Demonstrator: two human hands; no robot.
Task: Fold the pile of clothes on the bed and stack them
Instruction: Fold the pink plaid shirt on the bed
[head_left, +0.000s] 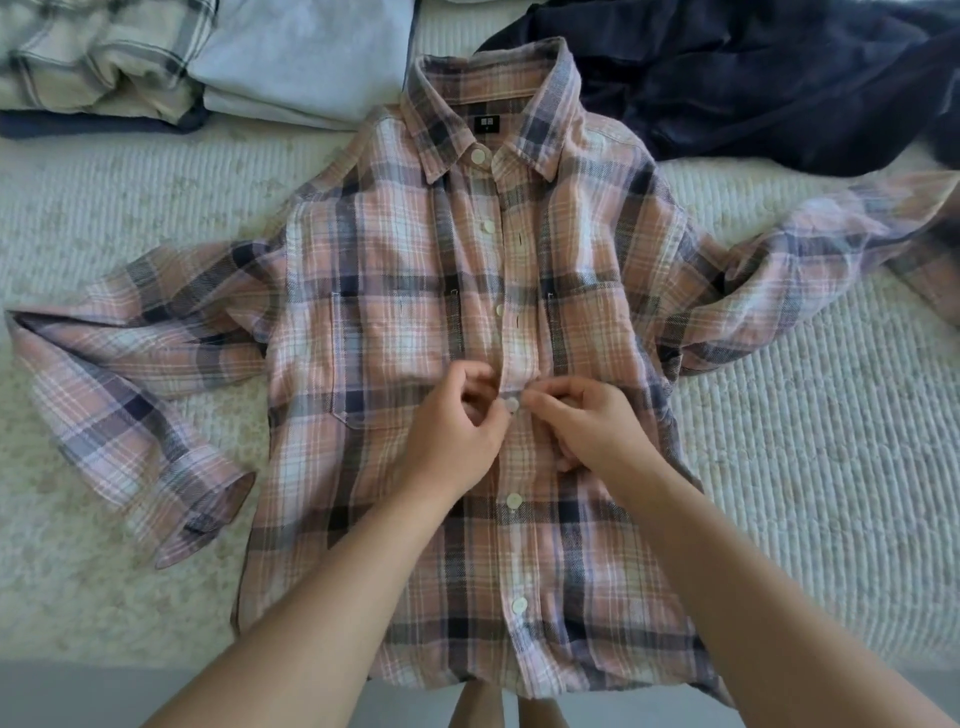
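Head view: the left hand (457, 431) and right hand (587, 428) meet at the placket, fingertips of both pinching the fabric around a white button (512, 405) mid-chest. The pink plaid shirt (395, 322) lies face up on the bed (810, 467), its long axis running away from the person, collar at the far end, hem at the near edge, sleeves flung to both sides. Far left sit folded clothes (208, 57); far right, a crumpled navy garment (769, 78).
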